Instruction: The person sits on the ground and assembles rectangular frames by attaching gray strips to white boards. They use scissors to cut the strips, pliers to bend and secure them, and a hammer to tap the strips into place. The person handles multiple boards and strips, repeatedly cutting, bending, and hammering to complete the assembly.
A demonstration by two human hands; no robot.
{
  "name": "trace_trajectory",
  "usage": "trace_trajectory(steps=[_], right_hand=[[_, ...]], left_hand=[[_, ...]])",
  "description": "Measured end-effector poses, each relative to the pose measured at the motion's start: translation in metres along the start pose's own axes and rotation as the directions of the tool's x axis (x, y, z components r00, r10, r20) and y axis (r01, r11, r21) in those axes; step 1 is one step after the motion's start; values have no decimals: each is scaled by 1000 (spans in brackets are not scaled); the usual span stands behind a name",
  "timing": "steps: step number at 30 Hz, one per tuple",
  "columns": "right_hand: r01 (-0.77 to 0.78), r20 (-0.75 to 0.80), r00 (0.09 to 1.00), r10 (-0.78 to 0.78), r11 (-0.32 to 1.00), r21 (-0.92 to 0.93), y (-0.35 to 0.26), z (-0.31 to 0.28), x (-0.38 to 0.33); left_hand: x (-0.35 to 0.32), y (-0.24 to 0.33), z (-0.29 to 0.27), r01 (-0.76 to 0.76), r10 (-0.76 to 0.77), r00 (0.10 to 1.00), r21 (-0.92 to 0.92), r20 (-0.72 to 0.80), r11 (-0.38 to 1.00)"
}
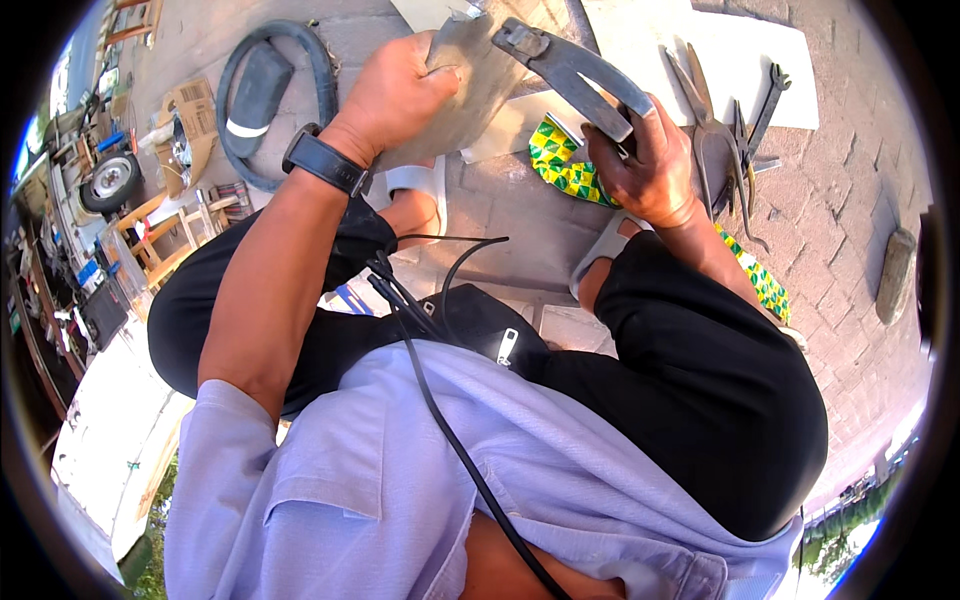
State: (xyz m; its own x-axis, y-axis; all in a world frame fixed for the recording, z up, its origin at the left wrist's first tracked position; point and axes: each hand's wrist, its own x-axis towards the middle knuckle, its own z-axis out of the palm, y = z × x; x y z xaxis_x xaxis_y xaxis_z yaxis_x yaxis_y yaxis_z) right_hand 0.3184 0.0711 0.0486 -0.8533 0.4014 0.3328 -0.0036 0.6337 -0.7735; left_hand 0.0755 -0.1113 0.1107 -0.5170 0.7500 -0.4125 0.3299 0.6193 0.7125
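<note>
Lilac shirt [420, 480] and black trousers [700, 400] fill the foreground of a seated person looking down at paved ground [850, 230], with a black cable [440, 420] running across the chest. Left hand [400, 90], a black watch [325, 160] on its wrist, grips a grey sheet of metal [480, 75] by its left side, thumb on top. Right hand [650, 165] is clenched around the handles of large metal shears [570, 65], whose head touches the sheet's upper right edge. Below the hands lie white sandals [420, 180] and a green and yellow patterned cloth [565, 165]. More shears and a wrench [725, 140] rest just right of the right hand. A rubber tyre tube [275, 90] lies on the paving at upper left.
</note>
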Motion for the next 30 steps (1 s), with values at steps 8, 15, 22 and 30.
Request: trace_trajectory(steps=[8,15,22,30], right_hand=[[-14,36,999,14,1000,-1,-3,5,9],[-34,3,999,34,999,-13,-2,19,26],[46,-54,998,-45,999,8,-3,4,7],[-38,-67,997,38,999,-2,-11,0,33]], left_hand=[[0,-13,-7,-14,14,1000,39,-11,999],[0,-1,-2,40,-41,999,114,5,993],[-1,7,-3,-15,12,1000,154,22,988],[0,11,15,14,-11,1000,118,-22,993]])
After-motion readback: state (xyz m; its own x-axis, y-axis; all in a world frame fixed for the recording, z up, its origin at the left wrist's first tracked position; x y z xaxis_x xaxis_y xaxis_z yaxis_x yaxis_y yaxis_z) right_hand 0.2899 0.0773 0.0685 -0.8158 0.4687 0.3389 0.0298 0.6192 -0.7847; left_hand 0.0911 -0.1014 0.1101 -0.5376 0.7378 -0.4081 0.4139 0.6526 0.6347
